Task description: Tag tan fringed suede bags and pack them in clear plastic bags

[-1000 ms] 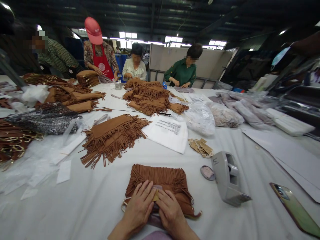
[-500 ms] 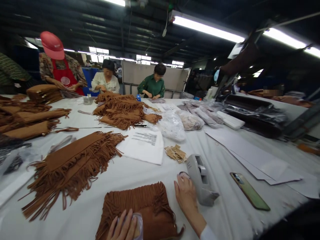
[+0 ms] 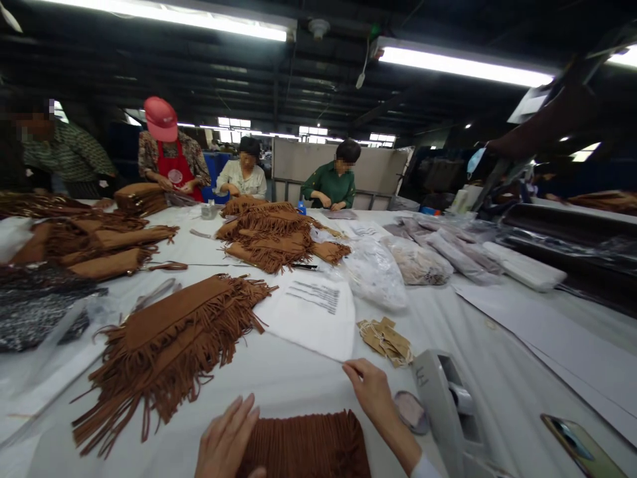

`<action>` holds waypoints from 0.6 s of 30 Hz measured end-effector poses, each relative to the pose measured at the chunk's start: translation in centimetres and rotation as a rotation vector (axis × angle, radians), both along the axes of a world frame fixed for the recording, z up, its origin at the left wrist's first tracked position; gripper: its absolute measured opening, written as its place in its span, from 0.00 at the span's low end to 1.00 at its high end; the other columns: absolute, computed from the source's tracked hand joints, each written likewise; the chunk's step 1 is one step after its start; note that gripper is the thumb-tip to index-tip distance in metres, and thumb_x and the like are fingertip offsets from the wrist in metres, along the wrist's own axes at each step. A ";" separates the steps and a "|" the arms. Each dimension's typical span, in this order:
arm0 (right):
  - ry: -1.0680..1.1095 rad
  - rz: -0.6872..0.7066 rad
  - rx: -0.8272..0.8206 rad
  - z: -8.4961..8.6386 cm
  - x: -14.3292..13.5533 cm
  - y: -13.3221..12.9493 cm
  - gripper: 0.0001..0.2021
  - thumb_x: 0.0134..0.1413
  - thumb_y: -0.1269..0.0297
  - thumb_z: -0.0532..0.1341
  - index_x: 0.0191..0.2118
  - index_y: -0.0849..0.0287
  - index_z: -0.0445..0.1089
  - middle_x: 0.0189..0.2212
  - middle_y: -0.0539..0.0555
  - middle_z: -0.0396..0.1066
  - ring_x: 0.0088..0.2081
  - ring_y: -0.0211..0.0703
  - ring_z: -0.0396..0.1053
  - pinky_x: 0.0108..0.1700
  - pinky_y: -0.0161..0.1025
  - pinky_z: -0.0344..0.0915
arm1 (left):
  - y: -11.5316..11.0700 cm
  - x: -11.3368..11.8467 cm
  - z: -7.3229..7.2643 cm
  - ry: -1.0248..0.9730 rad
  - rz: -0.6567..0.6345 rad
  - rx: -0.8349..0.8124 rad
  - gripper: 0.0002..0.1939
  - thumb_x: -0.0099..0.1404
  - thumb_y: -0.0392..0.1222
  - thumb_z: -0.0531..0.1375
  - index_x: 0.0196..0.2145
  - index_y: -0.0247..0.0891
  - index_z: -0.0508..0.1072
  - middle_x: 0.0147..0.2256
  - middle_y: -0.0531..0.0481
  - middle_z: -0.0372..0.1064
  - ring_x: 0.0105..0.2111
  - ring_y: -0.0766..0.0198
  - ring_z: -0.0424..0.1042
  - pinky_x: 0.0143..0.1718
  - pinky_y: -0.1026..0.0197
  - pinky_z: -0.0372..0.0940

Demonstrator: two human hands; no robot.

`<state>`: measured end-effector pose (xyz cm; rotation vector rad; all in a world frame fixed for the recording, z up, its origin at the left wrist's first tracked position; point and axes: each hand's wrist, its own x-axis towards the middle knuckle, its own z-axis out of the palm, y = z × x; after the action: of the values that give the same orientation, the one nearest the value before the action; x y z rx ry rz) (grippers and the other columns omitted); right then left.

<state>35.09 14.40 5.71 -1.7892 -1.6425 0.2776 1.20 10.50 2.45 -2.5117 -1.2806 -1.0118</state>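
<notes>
A brown fringed bag [image 3: 306, 446] lies flat and uncovered in the middle of the worktop [image 3: 286, 382], toward the near edge. The left hand [image 3: 223, 438], fingers extended, is at its left side. The right hand [image 3: 373, 392] has fingertips together by a white printed sheet [image 3: 311, 315]; any grip is unclear. Cardboard tags [image 3: 385, 340] lie loose, right; more fringed bags [image 3: 174, 325], also uncovered, lie left.

Printed in dark rows across the white bag [image 3: 308, 315] at center — too small to read. Handwritten in dark strokes on the gray tape dispenser [image 3: 440, 392], not clearly legible. Set in a round white emblem on the red apron [image 3: 174, 166] — blurred beyond reading. Marked faintly on the red cap [image 3: 160, 119], likewise unreadable.
</notes>
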 end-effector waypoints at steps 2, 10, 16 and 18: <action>0.073 0.008 -0.081 0.4 -2.0 3.9 0.13 0.55 0.57 0.57 0.28 0.57 0.75 0.29 0.55 0.77 0.32 0.47 0.73 0.36 0.40 0.65 | 3.8 0.6 2.1 -0.020 -0.059 -0.046 0.33 0.67 0.46 0.53 0.66 0.46 0.46 0.61 0.44 0.59 0.61 0.50 0.58 0.55 0.47 0.63; 0.004 -0.002 -0.256 -2.8 -3.1 13.7 0.07 0.39 0.64 0.68 0.27 0.60 0.74 0.25 0.52 0.74 0.28 0.42 0.70 0.30 0.34 0.58 | 20.2 7.1 0.7 0.040 -0.183 -0.351 0.26 0.69 0.47 0.50 0.63 0.40 0.55 0.63 0.38 0.53 0.64 0.53 0.52 0.61 0.44 0.56; -0.074 0.005 -0.308 -4.6 -2.3 15.1 0.09 0.53 0.63 0.60 0.24 0.59 0.72 0.25 0.52 0.73 0.29 0.42 0.69 0.30 0.35 0.55 | 25.4 9.2 -1.0 0.227 -0.190 -0.522 0.33 0.64 0.58 0.55 0.60 0.37 0.58 0.59 0.33 0.59 0.61 0.47 0.58 0.59 0.45 0.55; -0.090 0.018 -0.300 -4.8 -1.9 15.7 0.14 0.58 0.63 0.55 0.23 0.59 0.69 0.24 0.52 0.72 0.29 0.41 0.68 0.31 0.35 0.54 | 26.1 9.7 -0.8 0.271 -0.174 -0.553 0.35 0.61 0.61 0.56 0.59 0.37 0.60 0.55 0.34 0.64 0.57 0.45 0.62 0.58 0.42 0.54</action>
<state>33.21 30.12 0.86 -2.0341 -1.7545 0.4796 10.93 36.56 1.68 -3.0708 -1.4247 -0.3395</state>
